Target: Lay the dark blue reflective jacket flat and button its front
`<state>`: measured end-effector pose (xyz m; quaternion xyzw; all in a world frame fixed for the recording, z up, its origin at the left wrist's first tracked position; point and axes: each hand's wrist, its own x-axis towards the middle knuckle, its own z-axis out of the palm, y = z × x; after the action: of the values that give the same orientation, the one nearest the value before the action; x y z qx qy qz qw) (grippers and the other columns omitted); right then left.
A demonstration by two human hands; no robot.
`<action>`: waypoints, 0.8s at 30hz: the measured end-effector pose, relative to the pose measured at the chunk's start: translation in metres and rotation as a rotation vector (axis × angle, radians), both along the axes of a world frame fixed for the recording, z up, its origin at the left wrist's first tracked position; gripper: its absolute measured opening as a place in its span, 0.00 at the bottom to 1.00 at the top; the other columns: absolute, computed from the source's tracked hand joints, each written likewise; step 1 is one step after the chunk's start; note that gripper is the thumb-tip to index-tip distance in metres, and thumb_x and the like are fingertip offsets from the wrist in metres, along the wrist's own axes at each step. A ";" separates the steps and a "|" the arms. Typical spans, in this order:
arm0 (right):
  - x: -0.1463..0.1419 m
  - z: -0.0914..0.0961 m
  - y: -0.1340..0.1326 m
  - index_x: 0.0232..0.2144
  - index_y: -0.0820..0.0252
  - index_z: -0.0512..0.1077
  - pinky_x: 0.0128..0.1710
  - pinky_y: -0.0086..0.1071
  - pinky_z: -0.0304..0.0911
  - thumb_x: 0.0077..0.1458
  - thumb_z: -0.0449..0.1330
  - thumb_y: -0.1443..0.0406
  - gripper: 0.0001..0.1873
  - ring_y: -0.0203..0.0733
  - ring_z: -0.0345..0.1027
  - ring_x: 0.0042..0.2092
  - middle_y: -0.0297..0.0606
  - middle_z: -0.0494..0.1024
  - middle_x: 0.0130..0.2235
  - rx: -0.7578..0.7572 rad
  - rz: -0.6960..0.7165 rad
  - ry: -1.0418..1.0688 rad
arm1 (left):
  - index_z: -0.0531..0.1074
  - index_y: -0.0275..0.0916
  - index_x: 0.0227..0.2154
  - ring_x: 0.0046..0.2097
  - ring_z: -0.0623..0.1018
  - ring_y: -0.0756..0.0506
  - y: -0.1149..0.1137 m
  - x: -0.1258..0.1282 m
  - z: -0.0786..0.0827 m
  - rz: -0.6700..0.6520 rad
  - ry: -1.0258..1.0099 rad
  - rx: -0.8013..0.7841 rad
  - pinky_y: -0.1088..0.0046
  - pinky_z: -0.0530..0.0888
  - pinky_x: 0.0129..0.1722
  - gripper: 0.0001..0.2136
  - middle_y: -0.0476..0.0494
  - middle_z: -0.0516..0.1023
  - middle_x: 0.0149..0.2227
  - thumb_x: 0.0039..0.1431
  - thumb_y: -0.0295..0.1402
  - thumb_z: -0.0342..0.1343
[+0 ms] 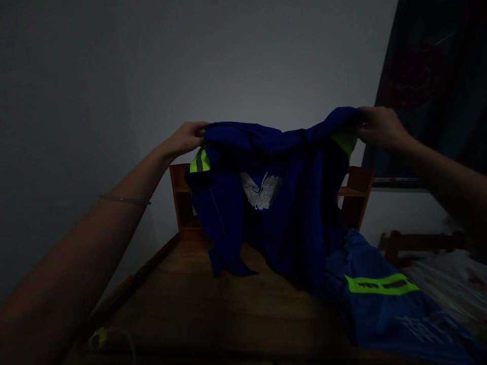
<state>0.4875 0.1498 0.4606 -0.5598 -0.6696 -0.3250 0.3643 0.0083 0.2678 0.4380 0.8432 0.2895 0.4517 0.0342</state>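
A dark curtain hangs at far right, and a blue garment blocks the middle of the shelf at the wooden table's far end. The garment droops between left hand and right hand, each gripping its upper edge, its limp, creased fabric trimmed with yellow-green patches; paler blue cloth spreads near right.

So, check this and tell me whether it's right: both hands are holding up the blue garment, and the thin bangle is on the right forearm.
Not quite: the head view shows the thin bangle on the left forearm. The left hand and right hand do hold up the blue garment.
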 end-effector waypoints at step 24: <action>-0.060 -0.026 -0.017 0.36 0.61 0.70 0.27 0.32 0.57 0.43 0.62 0.44 0.29 0.39 0.63 0.29 0.40 0.72 0.31 -0.488 0.181 0.227 | 0.67 0.36 0.41 0.40 0.71 0.46 -0.028 0.012 -0.038 0.142 0.289 0.359 0.71 0.66 0.41 0.14 0.44 0.72 0.37 0.53 0.25 0.43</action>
<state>0.4273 0.1330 0.4345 -0.6018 -0.7300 -0.0556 0.3191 0.0206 0.2399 0.3996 0.8692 0.2649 0.3719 -0.1896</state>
